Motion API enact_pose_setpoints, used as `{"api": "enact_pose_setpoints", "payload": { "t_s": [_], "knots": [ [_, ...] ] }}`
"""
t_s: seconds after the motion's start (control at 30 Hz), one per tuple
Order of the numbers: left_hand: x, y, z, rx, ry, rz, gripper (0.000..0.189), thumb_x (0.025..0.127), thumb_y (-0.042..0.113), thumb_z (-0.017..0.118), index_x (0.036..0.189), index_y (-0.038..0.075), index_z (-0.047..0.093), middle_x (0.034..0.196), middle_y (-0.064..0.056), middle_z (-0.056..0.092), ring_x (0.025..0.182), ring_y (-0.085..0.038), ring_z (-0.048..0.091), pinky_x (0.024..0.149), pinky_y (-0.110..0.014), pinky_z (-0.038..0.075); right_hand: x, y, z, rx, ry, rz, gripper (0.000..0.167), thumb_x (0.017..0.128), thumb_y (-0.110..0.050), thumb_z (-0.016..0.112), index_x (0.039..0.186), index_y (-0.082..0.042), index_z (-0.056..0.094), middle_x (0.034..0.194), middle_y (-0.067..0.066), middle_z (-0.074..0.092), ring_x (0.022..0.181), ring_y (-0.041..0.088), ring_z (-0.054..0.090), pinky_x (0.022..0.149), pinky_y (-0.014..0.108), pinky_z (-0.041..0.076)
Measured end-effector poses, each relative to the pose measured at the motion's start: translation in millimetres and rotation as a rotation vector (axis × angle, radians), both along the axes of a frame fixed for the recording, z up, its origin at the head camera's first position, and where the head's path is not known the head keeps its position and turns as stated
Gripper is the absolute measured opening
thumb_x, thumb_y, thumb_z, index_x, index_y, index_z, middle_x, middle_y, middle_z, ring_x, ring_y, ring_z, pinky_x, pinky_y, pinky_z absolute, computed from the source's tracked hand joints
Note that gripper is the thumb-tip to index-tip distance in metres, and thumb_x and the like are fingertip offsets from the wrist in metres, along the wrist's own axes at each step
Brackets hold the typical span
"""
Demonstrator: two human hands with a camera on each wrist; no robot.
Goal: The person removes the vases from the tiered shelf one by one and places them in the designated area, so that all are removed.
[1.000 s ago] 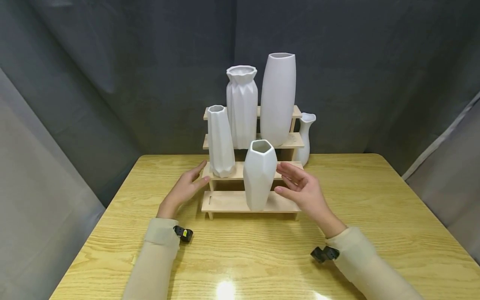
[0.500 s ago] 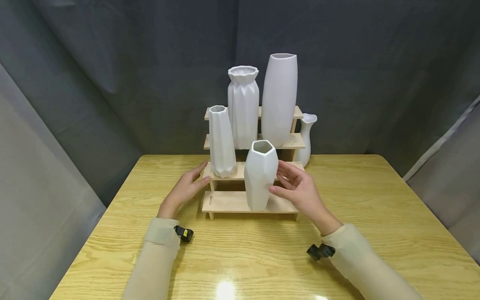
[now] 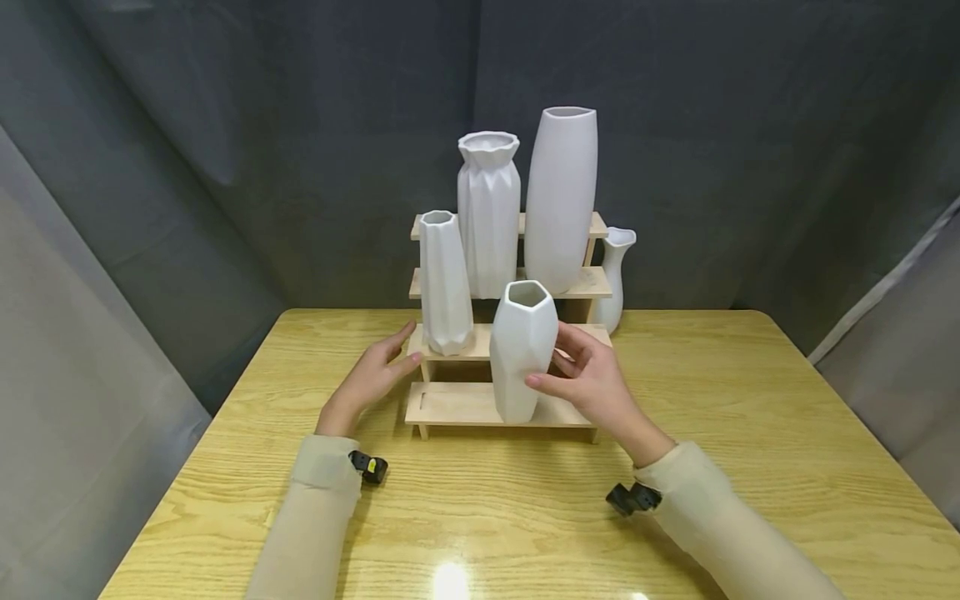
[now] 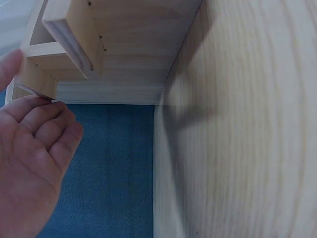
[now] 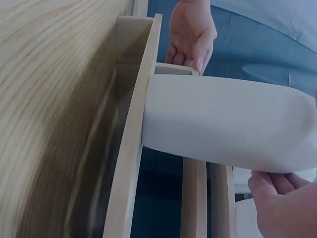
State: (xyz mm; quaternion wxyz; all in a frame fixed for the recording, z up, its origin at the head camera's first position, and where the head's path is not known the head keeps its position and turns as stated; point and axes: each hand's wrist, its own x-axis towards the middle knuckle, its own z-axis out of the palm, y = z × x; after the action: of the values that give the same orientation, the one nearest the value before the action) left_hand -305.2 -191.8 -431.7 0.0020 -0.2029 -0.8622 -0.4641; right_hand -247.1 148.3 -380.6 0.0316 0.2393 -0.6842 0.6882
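Observation:
A white faceted vase [image 3: 517, 354] stands upright on the lowest board of a tiered wooden stand [image 3: 450, 404]. My right hand [image 3: 596, 383] holds it from the right, thumb on the front face and fingers curled behind. In the right wrist view, the fingertips touch the side of the vase [image 5: 223, 121]. My left hand [image 3: 371, 379] grips the left end of the stand at the second board. The left wrist view has its thumb above and its fingers against the wood [image 4: 37, 82]. A slim fluted vase [image 3: 445, 283] stands on that second board.
Higher on the stand are a pleated vase [image 3: 489, 217] and a tall smooth vase [image 3: 562, 200]. A narrow flared vase [image 3: 613, 279] stands behind the stand at the right. The wooden table [image 3: 480, 517] ends at a dark curtain [image 3: 300, 150].
My right hand has moved left onto the faceted vase, its thumb sliding across the front face. My left hand stays at the end of the stand. The vases keep their places.

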Motion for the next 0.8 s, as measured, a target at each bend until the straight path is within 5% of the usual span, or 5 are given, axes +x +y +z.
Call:
{"api": "enact_pose_setpoints", "payload": {
  "t_s": [0.8],
  "knots": [
    [-1.4,2.0,-2.9,0.015,0.006,0.000,0.067,0.102,0.034,0.055,0.156,0.006,0.026,0.160,-0.009,0.024,0.142,-0.037,0.030,0.117,-0.046,0.026,-6.1,-7.9,9.8,0.089,-0.036,-0.023,0.067,0.072,-0.004,0.089,0.131,-0.001,0.058,0.122,0.017,0.063,0.108,0.030,0.063,0.089,0.037,0.056]
  ]
}}
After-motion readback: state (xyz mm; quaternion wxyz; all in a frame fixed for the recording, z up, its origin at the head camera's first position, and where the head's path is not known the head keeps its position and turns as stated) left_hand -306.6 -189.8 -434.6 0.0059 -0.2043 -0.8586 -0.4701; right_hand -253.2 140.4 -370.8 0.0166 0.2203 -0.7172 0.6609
